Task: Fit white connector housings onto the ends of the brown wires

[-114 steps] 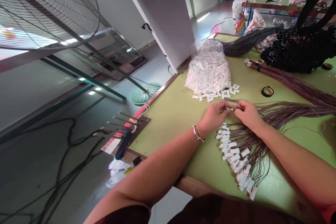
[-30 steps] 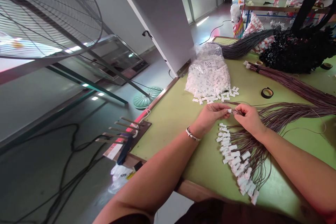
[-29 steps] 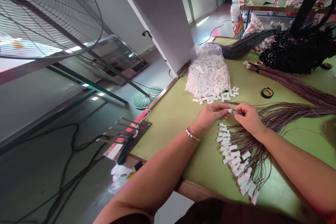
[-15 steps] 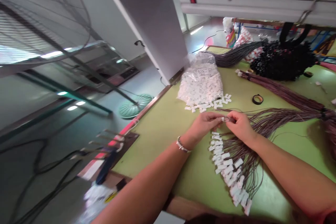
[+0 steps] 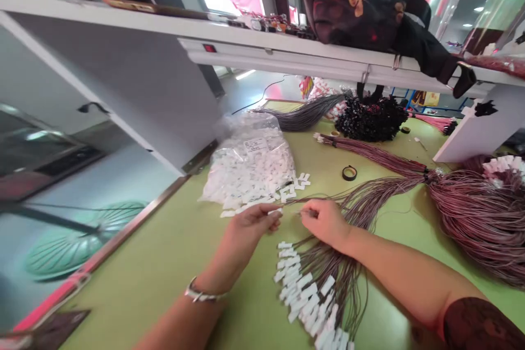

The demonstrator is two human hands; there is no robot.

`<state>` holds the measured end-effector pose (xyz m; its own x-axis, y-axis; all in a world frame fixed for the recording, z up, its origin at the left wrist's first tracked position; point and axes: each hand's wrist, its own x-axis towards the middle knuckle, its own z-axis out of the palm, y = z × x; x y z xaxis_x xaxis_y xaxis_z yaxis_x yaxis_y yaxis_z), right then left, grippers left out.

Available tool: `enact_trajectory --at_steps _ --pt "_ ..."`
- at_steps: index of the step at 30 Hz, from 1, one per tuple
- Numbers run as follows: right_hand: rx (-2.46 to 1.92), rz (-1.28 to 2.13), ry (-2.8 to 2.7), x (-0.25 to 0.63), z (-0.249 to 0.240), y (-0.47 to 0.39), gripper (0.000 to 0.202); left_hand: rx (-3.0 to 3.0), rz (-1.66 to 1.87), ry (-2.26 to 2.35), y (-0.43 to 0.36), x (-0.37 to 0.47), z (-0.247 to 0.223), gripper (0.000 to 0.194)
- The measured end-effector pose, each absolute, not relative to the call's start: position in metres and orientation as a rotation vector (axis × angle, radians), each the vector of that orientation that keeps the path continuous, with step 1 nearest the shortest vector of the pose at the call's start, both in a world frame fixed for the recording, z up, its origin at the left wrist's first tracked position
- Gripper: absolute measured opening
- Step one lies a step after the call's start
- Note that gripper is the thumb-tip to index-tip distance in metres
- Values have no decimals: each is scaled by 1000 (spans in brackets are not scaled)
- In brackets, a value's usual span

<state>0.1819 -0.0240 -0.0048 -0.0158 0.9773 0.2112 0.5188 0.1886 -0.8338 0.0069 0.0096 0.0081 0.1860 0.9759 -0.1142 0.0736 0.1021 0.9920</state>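
Note:
My left hand (image 5: 250, 227), a bracelet on its wrist, pinches a small white plastic connector (image 5: 276, 211) between thumb and fingertips. Just to the right, my right hand (image 5: 326, 222) is closed on a thin brown wire whose tip pokes out toward the connector; a small gap separates the two. Below my hands lies a row of wires ending in white connector housings (image 5: 305, 295). These wires run back under my right forearm to a brown wire bundle (image 5: 373, 191). A clear bag of white connectors (image 5: 250, 164) sits beyond my left hand, with loose connectors (image 5: 289, 191) at its edge.
A black tape roll (image 5: 349, 173) lies beyond my right hand. A large coil of reddish-brown wire (image 5: 476, 224) fills the right side. Grey wires (image 5: 303, 115) and a black connector heap (image 5: 371, 117) lie at the back. A white shelf (image 5: 164, 24) carrying a dark bag (image 5: 356, 5) spans above.
My hands were together at a connector and wire; now they are apart, each pinching a piece. The camera view has swung right and up, showing more of the shelf and wire coil.

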Motion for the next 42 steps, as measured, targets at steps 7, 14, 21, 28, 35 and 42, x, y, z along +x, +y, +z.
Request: enact_trajectory --at_steps 7,14,21,28,35,42 --pt "-1370 952 -1343 183 -6 -19 11 1158 904 950 7 9 0 38" --pt "-1359 893 -1400 183 1 -24 10 1051 868 855 6 7 -2 31" --pt "-1411 829 -1507 182 2 -24 9 1091 872 811 7 8 -7 31" --pt "-1455 768 -1524 183 -3 -23 11 1167 866 786 5 6 -2 30" --pt "-1431 852 -1522 184 -3 -23 10 1312 941 935 -2 14 0 17" --pt "-1384 997 -1526 184 -5 -17 11 1363 949 990 -5 25 -5 13"
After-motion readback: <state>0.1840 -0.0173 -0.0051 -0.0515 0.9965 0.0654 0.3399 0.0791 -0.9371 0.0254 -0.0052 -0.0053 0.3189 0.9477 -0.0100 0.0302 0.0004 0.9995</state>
